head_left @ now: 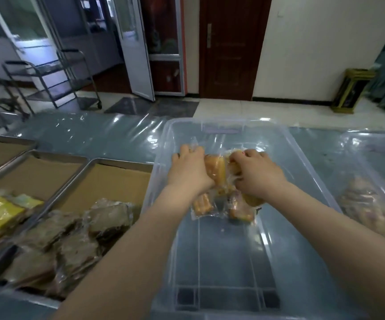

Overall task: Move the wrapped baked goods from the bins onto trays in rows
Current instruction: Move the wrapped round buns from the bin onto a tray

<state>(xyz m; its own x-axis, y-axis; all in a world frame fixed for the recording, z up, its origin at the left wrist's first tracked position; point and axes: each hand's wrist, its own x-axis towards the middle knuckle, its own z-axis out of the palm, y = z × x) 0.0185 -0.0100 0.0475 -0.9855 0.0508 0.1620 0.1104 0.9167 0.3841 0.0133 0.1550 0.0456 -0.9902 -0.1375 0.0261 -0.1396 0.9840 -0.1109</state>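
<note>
Our left hand (190, 168) and right hand (256, 174) each clutching golden, clear-wrapped buns (215, 169), over the clear bin (221, 255), tray (117, 161) at nine o'clock

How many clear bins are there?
2: the middle bin, where the left hand and right hand grip wrapped pastries, and the right bin, cut off at the edge. Others may be hidden.

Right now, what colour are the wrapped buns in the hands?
The wrapped buns are golden orange-brown under clear plastic; the head view shows them best.
</note>
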